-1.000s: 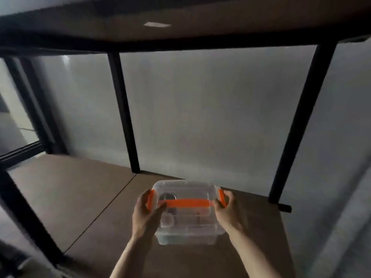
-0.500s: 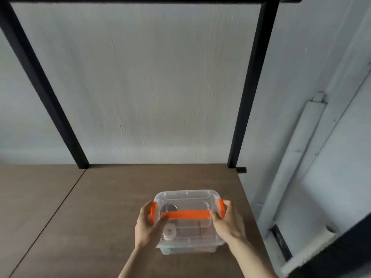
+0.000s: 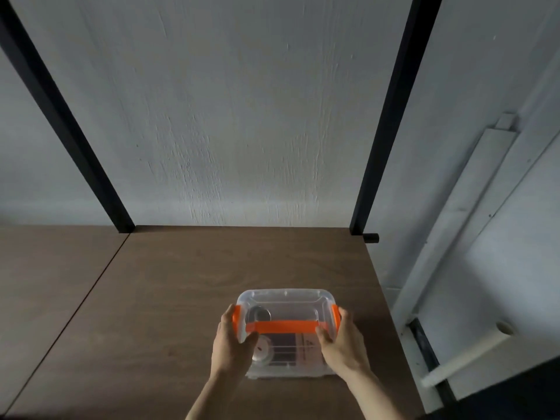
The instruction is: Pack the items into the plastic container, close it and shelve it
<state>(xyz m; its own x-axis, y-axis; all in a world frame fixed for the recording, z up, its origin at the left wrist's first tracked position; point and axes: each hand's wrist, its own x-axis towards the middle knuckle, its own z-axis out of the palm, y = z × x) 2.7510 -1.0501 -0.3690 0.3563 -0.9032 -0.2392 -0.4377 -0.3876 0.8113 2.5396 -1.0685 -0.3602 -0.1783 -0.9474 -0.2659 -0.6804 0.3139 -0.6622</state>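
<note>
1. Two black posts (image 3: pixel 391 116) rise from the back edge of the brown shelf (image 3: pixel 181 298), against a white wall (image 3: pixel 242 116).
2. On the shelf's right half sits the clear plastic container (image 3: pixel 285 301), its lid shut under an orange handle (image 3: pixel 280 326).
3. Left hand (image 3: pixel 231 344) and right hand (image 3: pixel 344 344) hold its two sides, fingers curled around the orange clips.

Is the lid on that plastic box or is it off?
On. The clear lid covers the plastic box, and the orange handle lies flat across it. Whether the side clips are latched, cannot tell.
</note>
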